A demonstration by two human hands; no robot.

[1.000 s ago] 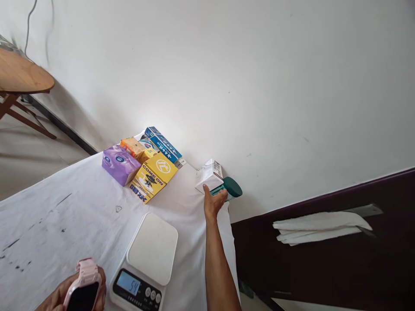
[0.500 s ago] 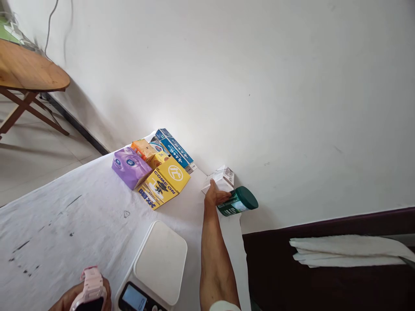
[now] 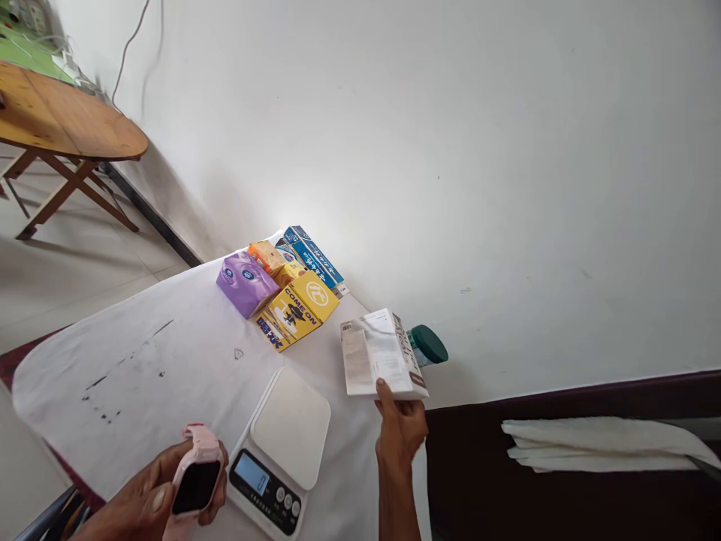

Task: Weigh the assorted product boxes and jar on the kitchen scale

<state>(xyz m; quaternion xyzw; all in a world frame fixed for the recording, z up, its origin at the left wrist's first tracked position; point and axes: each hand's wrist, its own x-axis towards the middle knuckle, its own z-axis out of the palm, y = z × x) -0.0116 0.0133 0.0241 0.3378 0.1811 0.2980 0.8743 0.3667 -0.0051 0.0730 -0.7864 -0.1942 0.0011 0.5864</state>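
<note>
My left hand (image 3: 149, 492) is closed around a pink smartwatch (image 3: 196, 481) with a dark, blank screen, its thumb along the case edge. Low at the right, my right hand (image 3: 401, 428) grips the near edge of a white box (image 3: 380, 353) with brown printing. That box is raised and tilted above the tablecloth. It partly hides a green canister (image 3: 429, 344) standing beside the wall. Between my hands sits a white digital kitchen scale (image 3: 291, 430) with a bare platform and a lit display.
Farther back stand a yellow box (image 3: 298, 308), a purple tissue pack (image 3: 246, 284), an orange pack (image 3: 266, 257) and blue boxes (image 3: 315, 259) near the white wall. A round wooden table (image 3: 73, 113) is at far left. Folded white cloth (image 3: 597, 443) lies at right.
My right hand has pulled the white box away from the wall toward me, in front of the green canister. My left hand has come further into view with the smartwatch.
</note>
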